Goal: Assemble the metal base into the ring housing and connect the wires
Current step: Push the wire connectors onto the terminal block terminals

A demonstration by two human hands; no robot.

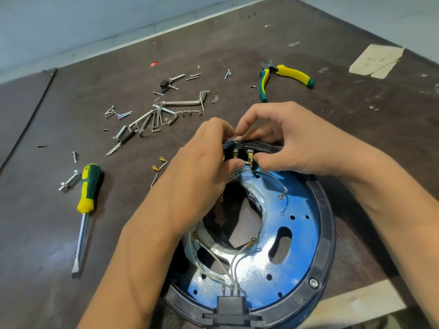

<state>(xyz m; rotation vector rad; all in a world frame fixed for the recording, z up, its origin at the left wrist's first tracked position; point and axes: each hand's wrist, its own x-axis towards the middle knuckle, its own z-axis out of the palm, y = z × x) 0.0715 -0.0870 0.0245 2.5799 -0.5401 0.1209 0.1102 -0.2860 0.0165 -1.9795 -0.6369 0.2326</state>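
Tabletop (pixel 237 39): left hand (pixel 202 167), right hand (pixel 297 141) on switch (pixel 237 154) at ring housing (pixel 330 222) rim

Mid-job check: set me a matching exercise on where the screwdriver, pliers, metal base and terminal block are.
1 screwdriver
2 pliers
3 metal base
4 terminal block

A inside the ring housing
B gripped by the left hand
C on the table beyond the right hand
D on the table left of the ring housing

Pairs: 1-D, 2-C, 3-A, 4-B
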